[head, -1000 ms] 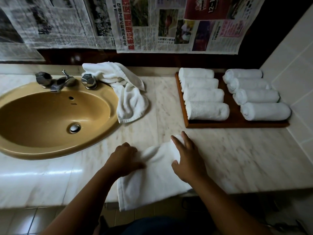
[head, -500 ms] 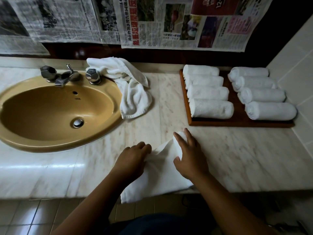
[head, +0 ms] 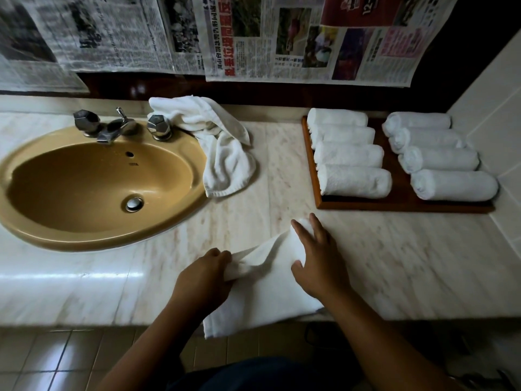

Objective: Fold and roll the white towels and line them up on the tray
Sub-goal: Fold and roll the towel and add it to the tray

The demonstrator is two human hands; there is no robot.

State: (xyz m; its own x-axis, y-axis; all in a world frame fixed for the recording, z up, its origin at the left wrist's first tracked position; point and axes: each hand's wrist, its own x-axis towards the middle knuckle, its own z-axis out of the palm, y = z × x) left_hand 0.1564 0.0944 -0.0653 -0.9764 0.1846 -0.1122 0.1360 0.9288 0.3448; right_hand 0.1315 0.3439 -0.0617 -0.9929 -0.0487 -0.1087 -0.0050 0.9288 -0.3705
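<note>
Over the edge of the pale marble counter [head: 394, 263] drapes a limp, light white terry towel [head: 267, 283]; my left hand [head: 203, 277] pinches its side, my right hand [head: 318, 263] presses it flat-fingered; I'd grip corners.

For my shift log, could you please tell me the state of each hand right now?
Left hand: closed, gripping the left edge of the towel.
Right hand: open, fingers pressing flat on the same towel.
</note>
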